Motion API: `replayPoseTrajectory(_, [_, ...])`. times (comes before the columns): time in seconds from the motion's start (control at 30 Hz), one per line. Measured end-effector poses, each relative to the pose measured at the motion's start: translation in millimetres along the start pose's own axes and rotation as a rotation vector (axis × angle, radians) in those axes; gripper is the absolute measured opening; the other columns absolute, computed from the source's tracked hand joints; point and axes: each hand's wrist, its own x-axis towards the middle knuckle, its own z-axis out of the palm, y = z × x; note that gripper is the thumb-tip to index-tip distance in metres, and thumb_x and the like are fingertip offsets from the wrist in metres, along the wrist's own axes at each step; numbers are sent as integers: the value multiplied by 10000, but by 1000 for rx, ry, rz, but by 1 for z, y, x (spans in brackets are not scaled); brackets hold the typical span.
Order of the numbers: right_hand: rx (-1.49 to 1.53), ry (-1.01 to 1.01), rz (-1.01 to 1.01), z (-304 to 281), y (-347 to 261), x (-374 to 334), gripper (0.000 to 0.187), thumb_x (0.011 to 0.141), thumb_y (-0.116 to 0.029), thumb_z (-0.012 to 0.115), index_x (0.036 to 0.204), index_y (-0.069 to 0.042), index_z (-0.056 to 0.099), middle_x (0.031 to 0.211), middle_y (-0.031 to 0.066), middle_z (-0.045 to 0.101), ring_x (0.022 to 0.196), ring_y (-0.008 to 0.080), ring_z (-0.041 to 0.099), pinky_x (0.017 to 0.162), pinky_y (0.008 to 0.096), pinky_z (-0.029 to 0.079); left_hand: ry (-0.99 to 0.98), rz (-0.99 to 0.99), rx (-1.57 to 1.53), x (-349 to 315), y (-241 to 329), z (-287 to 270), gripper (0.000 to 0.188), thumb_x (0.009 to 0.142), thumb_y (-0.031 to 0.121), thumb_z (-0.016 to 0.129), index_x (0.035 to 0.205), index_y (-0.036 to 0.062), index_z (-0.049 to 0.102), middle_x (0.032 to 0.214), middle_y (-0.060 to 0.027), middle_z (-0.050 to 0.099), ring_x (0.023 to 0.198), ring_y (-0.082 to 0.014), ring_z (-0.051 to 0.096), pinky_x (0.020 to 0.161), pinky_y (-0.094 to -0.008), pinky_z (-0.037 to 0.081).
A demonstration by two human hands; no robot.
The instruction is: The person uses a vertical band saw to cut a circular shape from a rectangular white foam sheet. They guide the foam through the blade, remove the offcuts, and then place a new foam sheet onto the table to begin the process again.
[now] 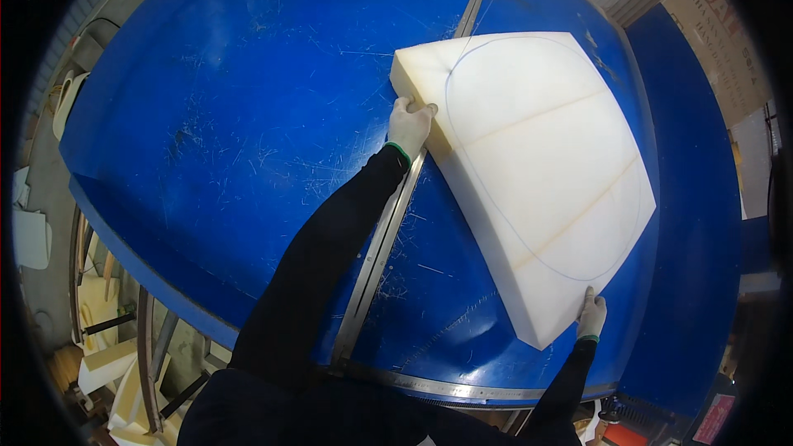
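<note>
1. Landmark: the metal rail [376, 268]. Mostly right of it, a thick white foam block [545, 165], yellowish bands across the top, rounded shape outlined in blue; far-left corner over the rail. Cannot tell whether resting flat or slightly lifted.
2. Just right of the rail, gripping the block's long side with the left hand [410, 125], pale-gloved; thumb against the top edge, fingers partly hidden.
3. Well right of the rail's near end, gripping the block's near end with the right hand [591, 314]; thumb on top, other fingers out of sight, grip judged from the thumb.
4. Likely light for such bulk, springy, not very slippery; probably stiff enough as a slab, perhaps sagging if taken by one end. Edges and corners apt to dent or tear under a hard pinch.
5. Best held with spread fingers on well-separated sides, away from the corners.
6. Tight on the side farthest from the rail: block's right corner close to the edge of the blue bench [206, 198]. Steel strip [471, 391] rightward from the rail's near end; possible snag.
7. Most room left of the rail, over scratched blue surface; past the edge there, lower down, foam offcuts [107, 367].
</note>
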Motion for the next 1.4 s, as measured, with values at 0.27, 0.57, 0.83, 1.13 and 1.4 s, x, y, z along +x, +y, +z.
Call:
replayPoseTrajectory(0.27, [28, 0, 36, 7, -9, -35, 399, 1019, -333, 635, 764, -77, 467, 603, -18, 440, 494, 88, 394, 421, 279, 331, -7, 31, 62, 23, -4, 0, 699, 861, 250, 744, 1420, -68, 471, 1340, -259, 605, 1196, -323, 627, 988, -359, 501])
replayPoseTrajectory(0.57, [58, 4, 43, 10, -7, -56, 379, 1021, -328, 626, 786, -69, 480, 633, -9, 472, 517, 89, 433, 434, 273, 384, -59, 21, 36, 25, 6, 0, 693, 872, 227, 738, 1436, -69, 466, 1346, -253, 605, 1181, -312, 639, 965, -354, 520])
replayPoseTrajectory(0.83, [101, -24, 88, 10, -12, -74, 450, 1004, -422, 633, 775, -64, 489, 646, 8, 506, 508, 103, 479, 428, 277, 412, -178, 70, 0, 14, 18, -11, 679, 910, 224, 704, 1452, -84, 436, 1331, -245, 611, 1149, -300, 648, 938, -354, 531])
replayPoseTrajectory(1.13, [369, -1, 188, -19, 29, -12, 559, 959, -577, 634, 858, -30, 570, 774, 53, 581, 633, 167, 576, 546, 323, 482, -249, -98, 203, -84, -16, 10, 964, 826, 289, 797, 1490, -122, 231, 1336, -309, 530, 1198, -326, 574, 989, -387, 471])
replayPoseTrajectory(1.4, [341, -51, 262, -22, 43, 39, 480, 1004, -491, 600, 1111, -23, 614, 1003, 96, 661, 841, 208, 670, 681, 383, 577, -159, -3, 287, -114, -27, 31, 941, 784, 240, 805, 1507, -78, 294, 1367, -274, 535, 1223, -341, 582, 1044, -365, 463])
